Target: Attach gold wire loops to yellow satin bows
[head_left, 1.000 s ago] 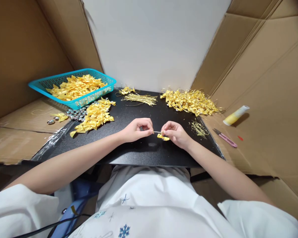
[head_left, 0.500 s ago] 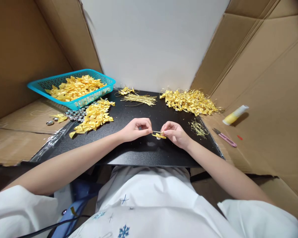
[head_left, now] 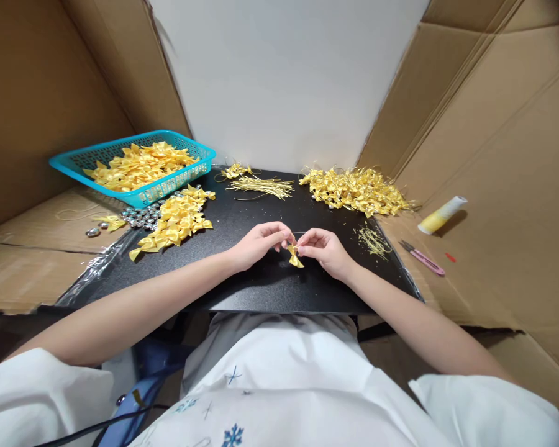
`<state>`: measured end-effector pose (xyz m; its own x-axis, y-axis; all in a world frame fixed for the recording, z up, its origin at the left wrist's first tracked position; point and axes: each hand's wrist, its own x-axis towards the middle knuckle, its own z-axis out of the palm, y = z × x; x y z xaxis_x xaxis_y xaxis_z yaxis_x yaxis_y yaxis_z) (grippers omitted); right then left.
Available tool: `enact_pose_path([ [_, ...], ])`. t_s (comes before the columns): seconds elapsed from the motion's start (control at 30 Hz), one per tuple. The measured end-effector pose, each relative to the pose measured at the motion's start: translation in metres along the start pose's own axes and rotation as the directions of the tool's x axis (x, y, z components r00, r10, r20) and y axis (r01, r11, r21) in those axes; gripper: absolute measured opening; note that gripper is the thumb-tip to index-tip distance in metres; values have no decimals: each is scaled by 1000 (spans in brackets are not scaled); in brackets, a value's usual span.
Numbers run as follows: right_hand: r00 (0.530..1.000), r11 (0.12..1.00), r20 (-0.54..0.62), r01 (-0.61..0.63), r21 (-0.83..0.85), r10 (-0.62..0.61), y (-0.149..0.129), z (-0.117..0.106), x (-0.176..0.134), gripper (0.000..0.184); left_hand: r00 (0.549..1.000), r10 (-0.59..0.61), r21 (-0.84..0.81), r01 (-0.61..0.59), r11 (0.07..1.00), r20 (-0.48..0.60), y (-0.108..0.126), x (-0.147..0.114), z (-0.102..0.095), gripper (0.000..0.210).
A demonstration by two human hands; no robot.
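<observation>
My left hand (head_left: 263, 246) and my right hand (head_left: 325, 252) are nearly together above the black table, both closed in a pinch. Between their fingertips hangs a small yellow satin ribbon bow (head_left: 295, 259), one loop pointing down. A thin gold cord seems to be at its top, mostly covered by the fingers. The left fingertips pinch at the cord, on the bow's upper left. On the other side, the right thumb and forefinger grip the bow's upper edge. Which strand lies in which fingers is too small to tell for certain.
A blue basket (head_left: 135, 200) of yellow bows stands at left, with loose bows (head_left: 177, 217) and silver buttons (head_left: 142, 216) before it. Cut gold cords (head_left: 263, 185) lie at the back, beside a heap of corded bows (head_left: 354, 189). Cord scraps (head_left: 374, 241), a pink cutter (head_left: 423, 259) and a spool (head_left: 441, 215) are at right.
The bow has turned from lying sideways to hanging down. My left hand has come slightly right, closer to my right hand, and the taut cord stretch between them no longer shows.
</observation>
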<state>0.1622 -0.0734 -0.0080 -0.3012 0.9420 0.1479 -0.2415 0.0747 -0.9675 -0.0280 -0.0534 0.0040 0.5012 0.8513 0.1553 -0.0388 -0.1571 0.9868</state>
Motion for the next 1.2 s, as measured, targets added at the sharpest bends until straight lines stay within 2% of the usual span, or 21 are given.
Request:
enact_pose_path([
  [0.17,996,998,-77,39,-55,-43,2,1,2,27,991,-121,31,122,992,-49,-4,3,4,29],
  [0.27,993,996,-108,38,-80,-46,3,0,3,27,980,-130,42,138,990,-151,-4,3,4,29],
  [0.33,991,995,-127,37,-89,-49,3,0,3,26,971,-70,109,97,989,-228,-2,2,4,22],
  [0.4,989,995,-141,39,-95,-52,3,0,3,26,967,37,260,31,965,-253,0,-1,5,14],
  [0.5,986,994,-155,40,-97,-55,3,2,4,27,963,182,485,-65,872,-198,4,-6,6,11],
  [0.57,985,994,-161,47,-102,-63,3,2,4,28,957,240,550,-115,827,-161,6,-7,8,9],
  [0.8,979,993,-186,66,-93,-82,4,3,4,28,899,376,620,-166,767,-223,5,-8,10,13],
  [0.97,978,993,-193,62,-97,-80,5,4,5,27,889,423,665,-211,716,-174,4,-9,11,8],
  [1.2,979,995,-195,53,-81,-68,5,4,5,28,884,441,677,-230,699,-155,2,-8,10,10],
])
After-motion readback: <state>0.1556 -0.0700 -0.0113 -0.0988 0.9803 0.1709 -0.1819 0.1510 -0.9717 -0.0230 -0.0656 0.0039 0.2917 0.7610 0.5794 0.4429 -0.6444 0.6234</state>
